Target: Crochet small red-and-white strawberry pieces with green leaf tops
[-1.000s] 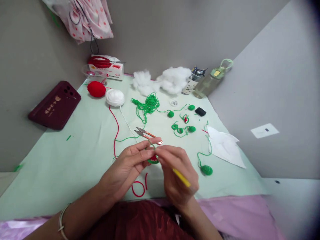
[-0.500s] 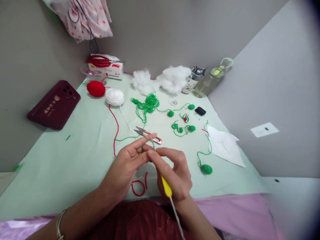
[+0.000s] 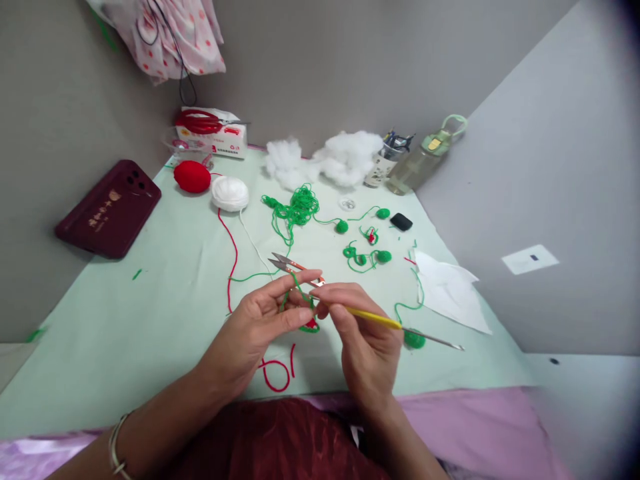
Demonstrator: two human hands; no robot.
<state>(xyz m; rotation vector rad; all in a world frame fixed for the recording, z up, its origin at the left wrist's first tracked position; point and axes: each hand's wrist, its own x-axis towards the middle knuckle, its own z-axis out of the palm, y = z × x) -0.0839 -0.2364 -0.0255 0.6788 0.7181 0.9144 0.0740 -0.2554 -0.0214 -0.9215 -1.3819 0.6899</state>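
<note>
While the left hand (image 3: 253,327) pinches a small crocheted piece of red, white and green yarn (image 3: 311,325) between thumb and fingers, its index finger stands out straight with a green strand running over it. And here's the right hand (image 3: 370,347), closed around a slim crochet hook with a yellow handle (image 3: 375,317), one metal end in close at the work, the other pointing out to the right! The hands are almost together, the piece right between them, held above the pale green table cover (image 3: 150,320).

Just beyond the fingers lie the orange-handled thread snips (image 3: 283,262), blades parted. Below the left hand, there's a curl of red yarn (image 3: 277,376) on the cover. Farther up, it's a loose green yarn tangle (image 3: 300,207), with a white yarn ball (image 3: 230,194) and a red yarn ball (image 3: 193,177) side by side to its left. Over on the right, a green crocheted ball (image 3: 414,339) sits partly behind the hook's far end, near a crumpled white sheet (image 3: 447,290).
</note>
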